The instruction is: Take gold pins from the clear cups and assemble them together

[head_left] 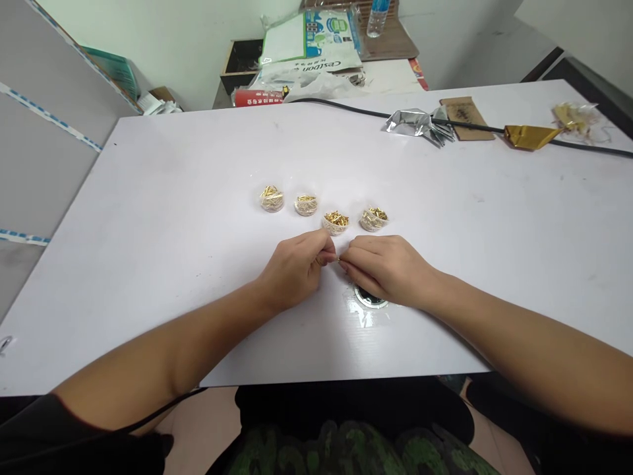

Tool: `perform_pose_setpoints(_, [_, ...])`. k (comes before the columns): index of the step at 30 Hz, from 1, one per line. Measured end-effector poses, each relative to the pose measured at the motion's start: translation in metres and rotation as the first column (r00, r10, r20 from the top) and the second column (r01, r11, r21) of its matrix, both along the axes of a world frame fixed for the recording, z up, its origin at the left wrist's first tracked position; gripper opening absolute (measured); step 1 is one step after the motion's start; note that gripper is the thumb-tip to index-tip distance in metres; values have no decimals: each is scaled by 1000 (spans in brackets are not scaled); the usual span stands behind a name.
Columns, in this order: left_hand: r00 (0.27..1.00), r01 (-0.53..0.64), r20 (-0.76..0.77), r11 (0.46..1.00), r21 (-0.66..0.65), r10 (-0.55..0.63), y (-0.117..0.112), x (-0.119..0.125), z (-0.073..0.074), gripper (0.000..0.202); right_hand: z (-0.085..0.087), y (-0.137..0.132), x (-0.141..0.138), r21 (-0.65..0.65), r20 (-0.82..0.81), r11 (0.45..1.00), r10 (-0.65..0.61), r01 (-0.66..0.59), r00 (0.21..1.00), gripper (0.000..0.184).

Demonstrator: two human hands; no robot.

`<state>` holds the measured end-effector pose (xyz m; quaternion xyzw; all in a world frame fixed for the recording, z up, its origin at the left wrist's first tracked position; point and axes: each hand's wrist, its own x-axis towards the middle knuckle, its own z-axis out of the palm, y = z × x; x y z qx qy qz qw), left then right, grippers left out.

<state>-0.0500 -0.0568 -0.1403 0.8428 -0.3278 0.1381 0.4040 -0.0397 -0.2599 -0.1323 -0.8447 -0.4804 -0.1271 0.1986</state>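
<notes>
My left hand (301, 267) and my right hand (388, 267) meet over the white table, fingertips nearly touching. Between them they pinch a tiny gold-coloured metal piece (339, 259), too small to make out its kind. Just beyond my fingers stands a small clear cup of short gold pieces (335, 223). To its right is a second cup of gold pieces (374, 219). Two more cups, one with gold pieces (306, 205) and one with longer gold pins (271, 198), stand to the left. A round dark disc with a pale rim (370, 300) lies partly hidden under my right hand.
A black cable (356, 108) runs along the far side of the white table (173, 198). Near it lie silver foil (413, 123), brown cardboard (467, 119), a gold foil packet (530, 136) and a clear bag (578, 119). Behind are plastic packages (311, 39) and a water bottle (378, 18).
</notes>
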Motion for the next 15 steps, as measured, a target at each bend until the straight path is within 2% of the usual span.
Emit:
perform_pose_setpoints(8, [1000, 3, 28, 1000, 7, -3, -1, 0, -2, 18, 3, 2, -5, -17, -50, 999, -42, 42, 998, 29])
perform_pose_setpoints(15, [998, -2, 55, 1000, 16, 1, 0, 0, -4, 18, -1, 5, -12, 28, -125, 997, -72, 76, 989, 28])
